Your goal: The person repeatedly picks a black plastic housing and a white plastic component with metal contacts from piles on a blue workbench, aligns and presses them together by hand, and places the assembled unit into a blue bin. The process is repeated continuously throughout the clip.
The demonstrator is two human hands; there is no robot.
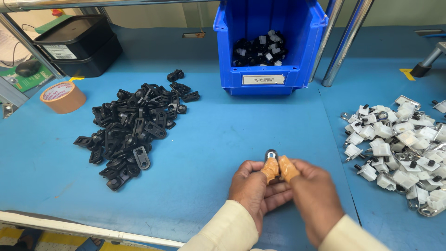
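We hold a small part [271,154] between both hands over the near middle of the blue table [218,139]. Only its far tip shows above our thumbs: a rounded end, dark with a pale metallic ring about a hole. The rest of it is hidden behind our fingers, so we cannot tell its full shape.

Our left hand [253,188] and right hand [313,195] are pressed close together, knuckles almost touching. The fingers [270,169] are drawn in narrow and pinch the part from both sides; the thumbs wear orange-tan finger cots. Cream sleeves cover both wrists at the near edge.

To the left of our hands, well apart, lies a heap of black plastic brackets [132,125], each flat with an oval opening at one end; a few lie stray at the far side of the heap. To the right is a heap of white plastic pieces [402,148] with black pegs and metal rings. Far from us, in the middle, stands a blue bin [272,76] with a white label on its front, and in it a small lot of black and white pieces [260,50]. At the far left a roll of brown tape [62,96] rests on the table, with a black box [79,44] behind it.
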